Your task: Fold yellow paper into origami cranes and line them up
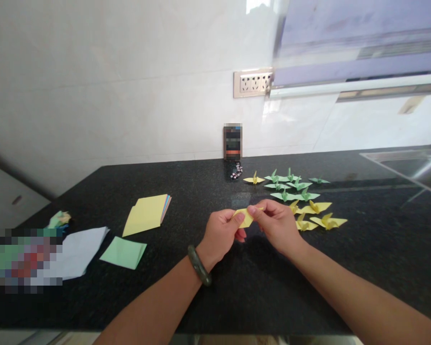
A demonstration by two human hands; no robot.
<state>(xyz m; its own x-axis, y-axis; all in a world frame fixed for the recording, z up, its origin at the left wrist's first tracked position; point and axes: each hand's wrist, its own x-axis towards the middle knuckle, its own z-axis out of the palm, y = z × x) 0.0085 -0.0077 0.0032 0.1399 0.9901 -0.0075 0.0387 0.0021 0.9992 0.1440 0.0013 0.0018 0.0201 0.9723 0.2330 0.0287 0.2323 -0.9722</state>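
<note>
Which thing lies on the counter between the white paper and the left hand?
In the head view, the green paper lies between the white paper and the left hand.

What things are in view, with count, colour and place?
Folded paper: 1, yellow, centre
Yellow cranes: 5, yellow, right (one partly hidden)
Green cranes: 7, green, right
Paper stack: 1, yellow on top, left
Green paper: count unclear, green, left
White paper: count unclear, white, left
Pixelated item: count unclear, multicoloured, left
Papery bits: count unclear, greenish, left
Wall: 1, white, back
Pixelated device: 1, dark, against wall
Bead strand: 1, dark and pink, back
Socket panel: 1, pale, on wall
Purple panel: 1, purple, top
Grey panel: 1, grey, left
Sink: 1, silver, right
Countertop: 1, black, below
Bracelet: 1, dark green, left wrist
Left hand: 1, centre
Right hand: 1, centre
</note>
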